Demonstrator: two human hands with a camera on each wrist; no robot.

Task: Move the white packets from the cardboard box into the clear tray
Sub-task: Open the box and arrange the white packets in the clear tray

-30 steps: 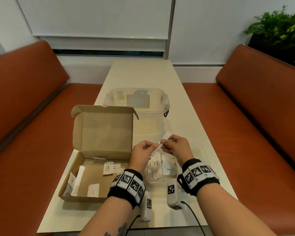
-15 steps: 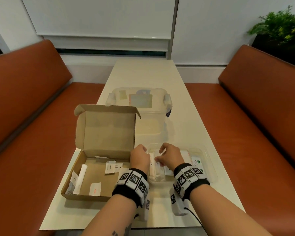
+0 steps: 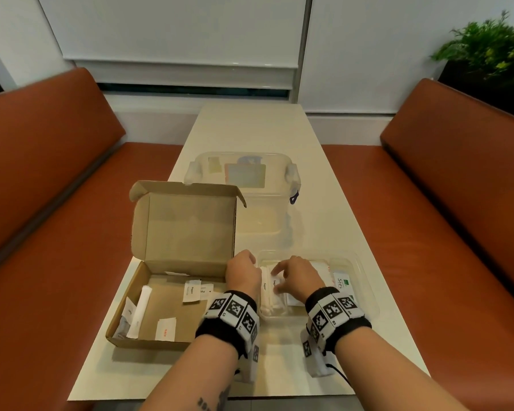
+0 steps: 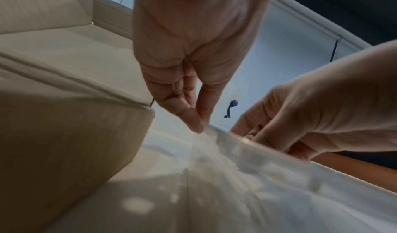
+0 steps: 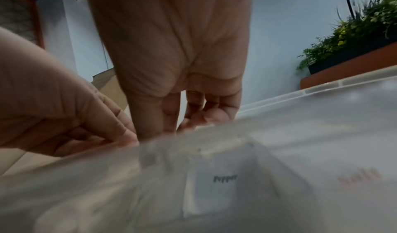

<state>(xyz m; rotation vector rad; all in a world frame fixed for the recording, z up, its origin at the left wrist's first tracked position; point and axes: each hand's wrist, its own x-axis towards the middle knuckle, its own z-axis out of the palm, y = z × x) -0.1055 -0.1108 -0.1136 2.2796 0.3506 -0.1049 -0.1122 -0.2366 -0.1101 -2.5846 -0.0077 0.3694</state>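
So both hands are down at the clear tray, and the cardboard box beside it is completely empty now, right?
Not quite. Both hands, left hand and right hand, are at the clear tray, but the cardboard box is not empty: the head view shows several white packets in it.

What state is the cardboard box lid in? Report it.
Open. The lid stands upright behind the cardboard box, and white packets show inside.

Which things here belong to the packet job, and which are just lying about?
Job: cardboard box; white packets left in it; clear tray; both hands, left, right, at the tray.

Lying about: lidded clear tub; orange benches; plant.
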